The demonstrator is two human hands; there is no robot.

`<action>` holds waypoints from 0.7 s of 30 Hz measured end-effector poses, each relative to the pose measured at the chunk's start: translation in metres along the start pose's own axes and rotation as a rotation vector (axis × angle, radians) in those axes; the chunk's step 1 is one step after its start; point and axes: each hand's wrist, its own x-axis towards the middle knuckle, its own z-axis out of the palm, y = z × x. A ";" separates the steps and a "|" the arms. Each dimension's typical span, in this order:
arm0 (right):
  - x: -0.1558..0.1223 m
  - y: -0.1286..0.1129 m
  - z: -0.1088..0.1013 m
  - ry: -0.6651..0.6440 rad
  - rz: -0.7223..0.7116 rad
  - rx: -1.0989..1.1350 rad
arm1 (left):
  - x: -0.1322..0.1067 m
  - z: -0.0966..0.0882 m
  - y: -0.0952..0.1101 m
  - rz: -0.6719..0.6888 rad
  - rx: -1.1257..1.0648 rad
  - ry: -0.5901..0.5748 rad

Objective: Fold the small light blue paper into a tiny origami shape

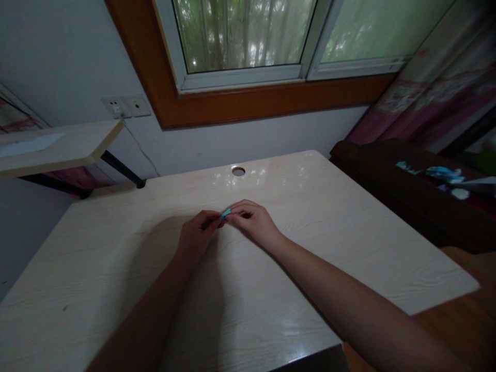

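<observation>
A small turquoise piece point(226, 213), too small to name by kind, sits between my two hands above the middle of the pale wood-grain desk point(147, 289). My left hand point(197, 231) pinches its left end between thumb and fingertips. From the other side, my right hand point(253, 221) grips the right end with thumb and fingers pressed together. The fingertips of both hands nearly meet, and they cover part of the piece.
A round cable hole point(238, 171) is near the desk's back edge. At left a raised shelf point(89, 142) stands on dark legs, with a wall socket point(126, 106) and cord behind. A dark edge point(313, 360) shows at the front. Dark wooden furniture point(387, 196) stands right.
</observation>
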 end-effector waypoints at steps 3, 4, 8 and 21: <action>0.000 0.001 0.000 0.006 -0.005 -0.038 | 0.000 -0.001 0.002 0.016 0.061 -0.009; 0.000 0.001 0.000 0.005 -0.007 -0.051 | 0.000 -0.001 0.003 0.020 0.080 -0.012; 0.000 0.000 0.000 0.005 -0.010 -0.073 | -0.001 -0.001 0.005 0.022 0.106 -0.021; 0.000 0.002 0.000 0.024 -0.156 -0.129 | 0.001 0.000 0.001 0.008 0.078 -0.030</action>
